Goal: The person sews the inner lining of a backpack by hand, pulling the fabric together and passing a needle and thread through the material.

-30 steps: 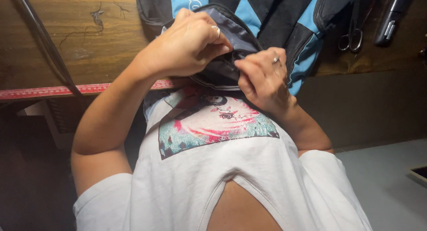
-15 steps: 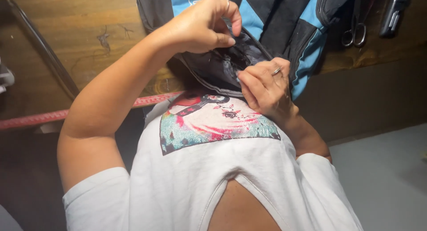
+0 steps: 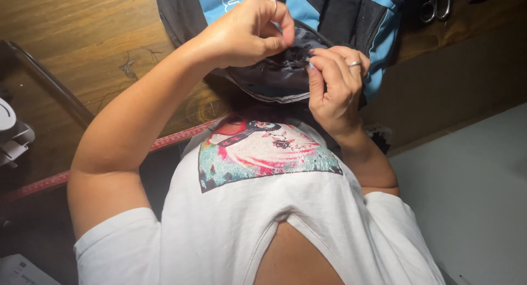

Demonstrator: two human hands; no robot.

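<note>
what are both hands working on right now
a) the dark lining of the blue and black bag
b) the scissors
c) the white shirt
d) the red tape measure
a: the left hand and right hand both pinch the dark lining of the bag, while the scissors and the red tape measure lie untouched.

Black-blue backpack [image 3: 351,21], pocket open.
</note>
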